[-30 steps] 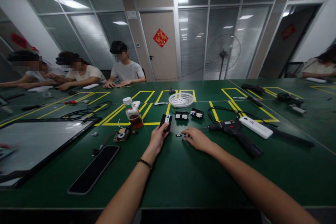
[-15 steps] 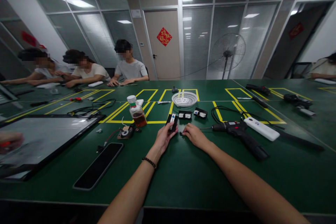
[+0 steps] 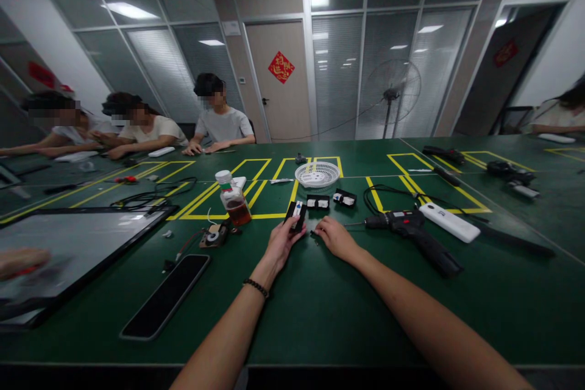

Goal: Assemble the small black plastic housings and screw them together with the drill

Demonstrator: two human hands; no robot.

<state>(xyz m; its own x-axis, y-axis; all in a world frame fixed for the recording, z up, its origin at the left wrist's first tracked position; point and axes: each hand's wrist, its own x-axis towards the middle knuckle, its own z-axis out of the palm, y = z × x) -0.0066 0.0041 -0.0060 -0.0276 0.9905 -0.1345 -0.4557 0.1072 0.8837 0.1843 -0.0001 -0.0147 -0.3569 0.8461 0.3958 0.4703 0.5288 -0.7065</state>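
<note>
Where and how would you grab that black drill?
Probably by the handle of the drill, coming from the person's near right side: it lies flat, with the handle slanting toward there. The thin bit points left, toward the right hand, so keep off that end. A white oblong device lies just beyond the handle, leaving the near side easier.

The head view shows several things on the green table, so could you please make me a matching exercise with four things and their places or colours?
Column one
1. Cordless drill
2. Round basket
3. Phone
4. Black part with a white strip

Column two
A. White, with openwork sides
B. In the grip of the left hand
C. To the right of the right hand
D. To the left of the left forearm

Pairs: 1-C, 2-A, 3-D, 4-B
</note>
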